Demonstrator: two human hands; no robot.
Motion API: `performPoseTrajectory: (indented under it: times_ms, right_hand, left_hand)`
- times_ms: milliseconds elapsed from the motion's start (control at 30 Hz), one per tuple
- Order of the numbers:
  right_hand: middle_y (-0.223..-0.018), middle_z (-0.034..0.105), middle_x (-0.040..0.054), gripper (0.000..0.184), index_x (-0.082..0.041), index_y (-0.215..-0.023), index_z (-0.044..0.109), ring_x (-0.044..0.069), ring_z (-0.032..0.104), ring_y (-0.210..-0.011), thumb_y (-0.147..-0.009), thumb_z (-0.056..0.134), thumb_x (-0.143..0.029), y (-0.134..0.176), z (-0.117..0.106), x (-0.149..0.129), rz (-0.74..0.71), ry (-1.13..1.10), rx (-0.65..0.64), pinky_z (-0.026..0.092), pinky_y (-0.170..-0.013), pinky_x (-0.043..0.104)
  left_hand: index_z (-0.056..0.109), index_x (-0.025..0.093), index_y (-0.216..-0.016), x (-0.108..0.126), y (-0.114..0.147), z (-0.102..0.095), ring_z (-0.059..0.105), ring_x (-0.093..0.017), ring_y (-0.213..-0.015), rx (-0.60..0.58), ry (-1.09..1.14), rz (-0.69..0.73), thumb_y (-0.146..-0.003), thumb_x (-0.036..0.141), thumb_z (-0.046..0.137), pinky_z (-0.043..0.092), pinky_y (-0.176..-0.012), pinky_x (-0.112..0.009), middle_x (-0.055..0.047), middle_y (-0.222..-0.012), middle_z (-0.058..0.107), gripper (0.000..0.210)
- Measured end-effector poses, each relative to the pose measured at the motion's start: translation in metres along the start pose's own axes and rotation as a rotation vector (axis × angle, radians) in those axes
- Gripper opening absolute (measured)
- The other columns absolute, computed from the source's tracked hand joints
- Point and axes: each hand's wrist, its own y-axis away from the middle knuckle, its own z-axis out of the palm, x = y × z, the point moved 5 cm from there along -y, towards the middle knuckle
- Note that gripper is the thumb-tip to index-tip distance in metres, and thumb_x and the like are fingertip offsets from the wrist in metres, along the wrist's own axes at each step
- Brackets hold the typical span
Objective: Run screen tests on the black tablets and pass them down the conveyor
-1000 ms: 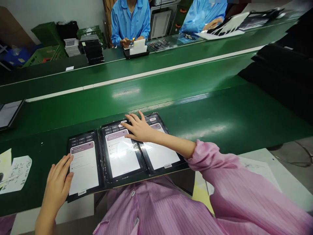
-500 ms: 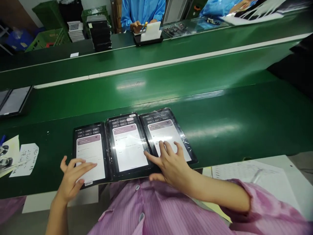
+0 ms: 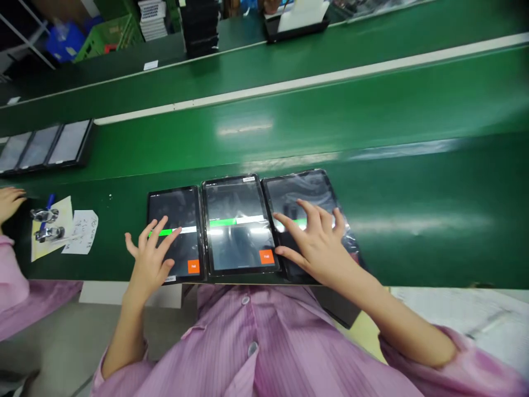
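Note:
Three tablets lie side by side at the front edge of the green bench. Over the left tablet [image 3: 177, 207] my left hand [image 3: 149, 259] is held with its fingers spread; whether the fingertips touch the glass I cannot tell. The middle tablet [image 3: 237, 248] has a dark screen with a green and white bar and an orange "Fail" button. My right hand [image 3: 320, 237] hovers or rests over the right tablet [image 3: 300, 187], fingers apart, covering much of its screen. The left screen shows the same bar and orange button. Neither hand holds anything.
More tablets [image 3: 68, 143] lie at the left on the green bench [image 3: 397, 220]. Near them are a yellow paper [image 3: 61, 212] with shiny metal pieces, a handwritten note [image 3: 85, 231] and a co-worker's hand [image 3: 10, 201]. A dark stack [image 3: 200, 27] stands on the far bench.
The tablet screens have switched from white menu pages to dark ones with a green bar and orange button. The view has shifted; both hands remain over the outer tablets.

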Motion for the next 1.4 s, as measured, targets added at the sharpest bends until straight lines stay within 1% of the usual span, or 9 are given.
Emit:
performPoseTrajectory:
  times_ms: [167,333,633,733,900,1000,1133,1233,1400]
  right_hand:
    - [-0.153,0.021,0.0220,0.074,-0.030,-0.143,0.057,0.039,0.028,-0.138,-0.088,0.051,-0.080,-0.009,0.010,-0.023,-0.052,-0.004,0.037,0.019,-0.112,0.068]
    - [-0.157,0.017,0.0194,0.066,-0.035,-0.141,0.058,0.040,0.024,-0.142,-0.089,0.057,-0.075,-0.012,0.011,-0.026,-0.040,0.028,0.029,0.014,-0.111,0.072]
    - [-0.155,0.017,0.0176,0.063,-0.028,-0.134,0.064,0.046,0.025,-0.138,-0.102,0.027,-0.067,0.063,-0.004,0.062,0.365,0.011,0.046,0.021,-0.103,0.077]
    - [-0.146,0.034,0.0183,0.066,-0.025,-0.139,0.059,0.039,0.037,-0.132,-0.100,0.031,-0.071,0.066,0.008,0.096,0.435,-0.276,0.122,0.033,-0.106,0.065]
    - [-0.102,0.063,0.0117,0.063,-0.014,-0.120,0.062,0.021,0.060,-0.088,-0.086,0.054,-0.066,0.029,0.047,0.144,0.691,-0.988,0.249,0.050,-0.079,0.033]
    - [-0.096,0.066,0.0107,0.060,-0.012,-0.106,0.069,0.020,0.061,-0.081,-0.069,0.068,-0.060,0.013,0.062,0.150,0.800,-1.154,0.280,0.049,-0.071,0.029]
    - [-0.099,0.068,0.0120,0.059,-0.012,-0.097,0.072,0.022,0.064,-0.085,-0.062,0.074,-0.059,0.015,0.065,0.147,0.889,-1.182,0.375,0.050,-0.074,0.029]
    - [-0.096,0.068,0.0117,0.055,-0.013,-0.094,0.073,0.022,0.064,-0.084,-0.062,0.075,-0.058,0.020,0.063,0.146,0.897,-1.163,0.394,0.050,-0.073,0.029]
    - [-0.092,0.067,0.0103,0.051,-0.013,-0.097,0.073,0.019,0.061,-0.077,-0.072,0.071,-0.057,0.019,0.059,0.150,0.790,-1.035,0.368,0.046,-0.066,0.026]
  left_hand:
    - [0.050,0.032,-0.150,-0.010,0.003,0.008,0.020,-0.038,-0.151,0.000,-0.059,-0.030,-0.091,0.078,0.003,-0.009,-0.113,-0.072,-0.013,-0.167,0.007,0.088]
    - [0.043,0.026,-0.154,-0.016,-0.011,-0.010,0.025,-0.036,-0.149,0.027,-0.024,-0.003,-0.093,0.077,0.002,-0.009,-0.118,-0.065,-0.015,-0.165,0.016,0.090]
    - [0.035,0.028,-0.158,-0.003,-0.093,0.005,0.028,-0.037,-0.148,-0.108,-0.026,0.108,-0.102,0.058,0.018,0.005,-0.117,-0.071,-0.011,-0.165,0.020,0.066]
    - [0.021,0.025,-0.162,0.003,-0.124,0.017,0.027,-0.035,-0.149,-0.203,0.028,0.045,-0.103,0.051,0.020,0.011,-0.115,-0.074,-0.013,-0.164,0.022,0.065]
    - [0.049,0.028,-0.144,0.010,-0.145,0.012,0.054,-0.033,-0.125,-0.260,-0.092,-0.054,-0.104,0.046,0.020,0.005,-0.109,-0.081,-0.012,-0.135,0.057,0.053]
    - [0.051,0.027,-0.141,0.008,-0.142,0.007,0.057,-0.032,-0.121,-0.282,-0.150,-0.095,-0.104,0.049,0.025,0.001,-0.109,-0.082,-0.012,-0.129,0.060,0.051]
    - [0.041,0.027,-0.150,0.006,-0.136,0.012,0.040,-0.035,-0.143,-0.320,-0.200,-0.084,-0.100,0.051,0.035,-0.002,-0.109,-0.081,-0.020,-0.150,0.044,0.056]
    - [0.041,0.027,-0.150,0.009,-0.135,0.015,0.037,-0.036,-0.145,-0.326,-0.245,-0.108,-0.096,0.052,0.038,-0.001,-0.109,-0.080,-0.024,-0.152,0.039,0.058]
    - [0.048,0.016,-0.142,0.019,-0.144,0.013,0.051,-0.035,-0.133,-0.309,-0.324,-0.096,-0.088,0.047,0.047,0.008,-0.121,-0.064,-0.025,-0.131,0.057,0.063]
